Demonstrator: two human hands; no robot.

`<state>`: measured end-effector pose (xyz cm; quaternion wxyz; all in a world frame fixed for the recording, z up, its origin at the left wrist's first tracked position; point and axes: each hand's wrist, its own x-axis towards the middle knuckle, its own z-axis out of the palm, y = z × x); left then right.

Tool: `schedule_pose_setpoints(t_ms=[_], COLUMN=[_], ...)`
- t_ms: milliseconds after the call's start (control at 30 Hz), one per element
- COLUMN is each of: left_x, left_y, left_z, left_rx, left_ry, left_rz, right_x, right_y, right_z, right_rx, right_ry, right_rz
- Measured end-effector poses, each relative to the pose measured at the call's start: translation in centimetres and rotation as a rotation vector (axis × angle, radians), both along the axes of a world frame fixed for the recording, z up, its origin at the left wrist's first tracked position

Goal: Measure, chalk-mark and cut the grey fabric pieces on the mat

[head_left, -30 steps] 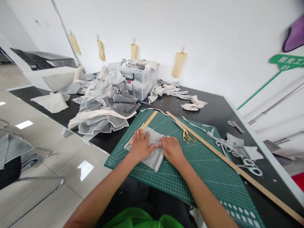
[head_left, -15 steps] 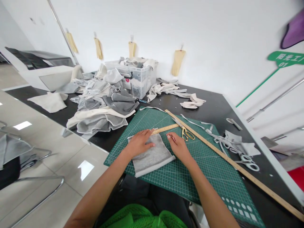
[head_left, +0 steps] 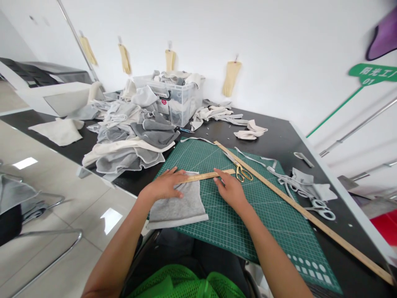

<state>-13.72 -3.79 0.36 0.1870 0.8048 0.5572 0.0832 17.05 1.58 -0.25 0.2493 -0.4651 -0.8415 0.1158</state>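
Observation:
My left hand (head_left: 167,185) lies flat with fingers apart on the upper left of a piece of grey cloth (head_left: 182,207), over the left end of a short wooden ruler (head_left: 201,176). The ruler lies across the cloth's upper part and extends past its right side. Near the ruler's right end, my right hand (head_left: 230,188) has its index finger and thumb closed around it. Gold-handled scissors (head_left: 240,169) lie just beyond that hand. Beneath all this is a green cutting mat (head_left: 229,223), and the cloth's lower left corner overhangs the mat's edge.
A long wooden ruler (head_left: 279,192) runs diagonally across the mat. White-handled scissors (head_left: 322,210) and cloth scraps (head_left: 299,178) lie at the right. Heaped cloths (head_left: 130,140) and a clear plastic bin (head_left: 182,103) stand at the back left. Gloves (head_left: 231,78) hang on the wall.
The cloth and my left hand have shifted left. The short ruler has moved slightly left and down, and my right hand, apart from it before, now holds it.

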Motion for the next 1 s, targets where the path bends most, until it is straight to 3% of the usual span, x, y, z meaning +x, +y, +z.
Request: schedule_pose_setpoints(t_ms=[167,333,500,667,733,900,1000], left_x=[1.4,4.5,6.5,9.3,11.1,14.2,14.0], left_y=[-0.3,-1.0,-1.3,-1.9,-2.5,-3.9,-4.1], left_z=[1.1,2.0,1.3,0.6,0.4,-0.2,-0.6], left_rx=[-0.105,-0.066,0.035,0.26,0.342,0.316,0.333], left_ry=[-0.008,-0.071,-0.054,0.07,0.121,0.21,0.168], left_rz=[-0.019,-0.105,-0.142,0.013,0.015,0.129,0.041], right_x=[0.3,1.7,2.1,1.1,0.7,0.5,1.2], right_y=[-0.5,-0.4,-0.3,-0.6,-0.8,-1.0,-0.9], right_z=[1.1,1.5,1.5,2.1,2.2,2.4,2.8], right_rx=[0.028,-0.027,-0.045,-0.007,0.011,-0.036,-0.122], right_ry=[-0.291,-0.327,-0.332,-0.441,-0.451,-0.389,-0.358], right_rz=[0.008,0.086,0.094,0.138,0.148,0.141,0.073])
